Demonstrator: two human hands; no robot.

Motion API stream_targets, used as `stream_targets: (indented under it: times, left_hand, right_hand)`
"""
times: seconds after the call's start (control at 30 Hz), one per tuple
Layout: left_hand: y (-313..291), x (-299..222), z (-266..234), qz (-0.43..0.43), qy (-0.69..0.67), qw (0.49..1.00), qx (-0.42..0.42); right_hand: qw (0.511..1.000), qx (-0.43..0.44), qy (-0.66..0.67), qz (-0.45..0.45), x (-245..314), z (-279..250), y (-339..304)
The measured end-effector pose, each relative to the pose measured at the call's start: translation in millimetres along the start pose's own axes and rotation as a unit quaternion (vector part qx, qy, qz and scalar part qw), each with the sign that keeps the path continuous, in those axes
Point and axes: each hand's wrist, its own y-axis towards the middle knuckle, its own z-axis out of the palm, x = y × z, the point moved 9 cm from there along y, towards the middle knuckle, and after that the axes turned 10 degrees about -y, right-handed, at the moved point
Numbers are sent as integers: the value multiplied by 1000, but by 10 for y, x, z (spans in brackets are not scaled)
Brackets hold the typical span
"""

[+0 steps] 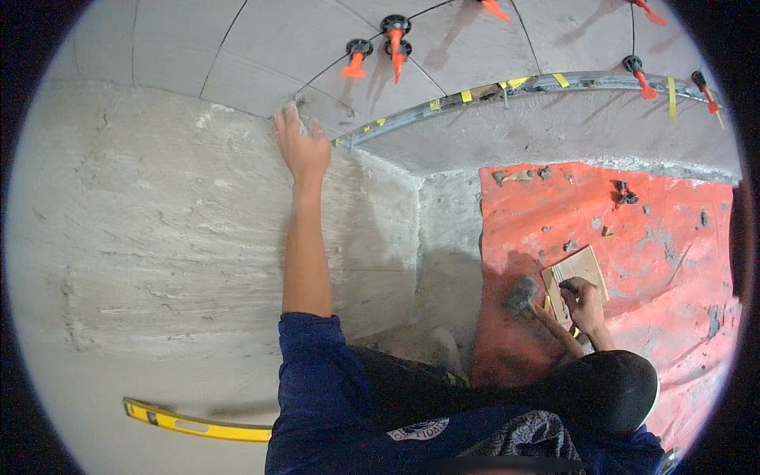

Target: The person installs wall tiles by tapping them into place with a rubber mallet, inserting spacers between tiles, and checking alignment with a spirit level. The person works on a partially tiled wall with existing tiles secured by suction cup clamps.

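Note:
My left hand (302, 146) reaches up along the bare wall to the lower edge of the grey tiles (261, 67). Its fingers are spread, with the tips at a tile corner beside a metal strip (443, 104). Lower right, my right hand (584, 307) has its fingers curled together over a beige board (586, 269). Something small and dark shows at those fingertips, too small to name. A mallet with a grey head (521, 295) and a wooden handle lies against the board, and the handle passes beneath my right hand.
Red-handled tile levelling clips (396, 36) stick out from the tile joints. Yellow tape marks the curved strip. A red sheet (673, 261) with mortar crumbs covers the floor at right; a loose black clip (625, 192) lies there. A yellow spirit level (198, 427) is at lower left.

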Motion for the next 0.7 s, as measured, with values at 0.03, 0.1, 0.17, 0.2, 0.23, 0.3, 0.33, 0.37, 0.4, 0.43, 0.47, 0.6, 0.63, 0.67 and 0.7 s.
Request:
stream_targets:
  times: [0.03, 0.1, 0.17, 0.2, 0.23, 0.3, 0.33, 0.37, 0.4, 0.43, 0.47, 0.6, 0.63, 0.67, 0.7]
  left_hand:
    - [1, 18, 10, 1, -2, 1000, -12]
    - [-19, -11, -1, 24, 2, 998, -53]
    - [-53, 18, 34, 7, 18, 999, -47]
    - [-77, 25, 33, 3, 29, 998, -48]
    - [-99, 19, 27, 10, 20, 999, -47]
    - [-131, 5, -16, 28, 1, 998, -60]
    - [-132, 38, -10, 15, 2, 999, -52]
    - [-129, 59, -15, 10, 4, 999, -51]
    - [-127, 77, -12, 6, 7, 999, -46]
    - [-122, 84, -24, 8, 2, 999, -51]
    - [-109, 85, -27, 12, -1, 998, -54]
    - [-77, 63, -44, 29, -13, 997, -70]
    - [-69, 60, -53, 29, -17, 997, -74]
    - [-67, 49, -63, 32, -19, 996, -78]
    - [-58, 47, -56, 30, -17, 997, -71]
  right_hand:
    - [1000, -10, -8, -5, 22, -37, -46]
    - [999, -28, -30, -4, 64, -148, -102]
    - [998, -25, -49, -8, 147, -285, -127]
    - [998, -24, -62, -10, 212, -363, -123]
    - [997, -22, -77, -4, 278, -449, -106]
    - [987, -20, -149, -63, 598, -630, -16]
    - [980, -22, -171, -96, 801, -713, 55]
    - [972, -23, -194, -130, 1029, -787, 135]
    - [965, -41, -205, -161, 1278, -868, 212]
    - [956, -31, -228, -181, 1519, -895, 299]
    - [947, -21, -250, -202, 1774, -928, 390]
    - [890, 14, -324, -320, 2815, -745, 611]
    - [877, 40, -338, -338, 3012, -632, 664]
    - [867, 43, -348, -355, 3193, -518, 713]
    - [856, 48, -355, -372, 3350, -401, 753]
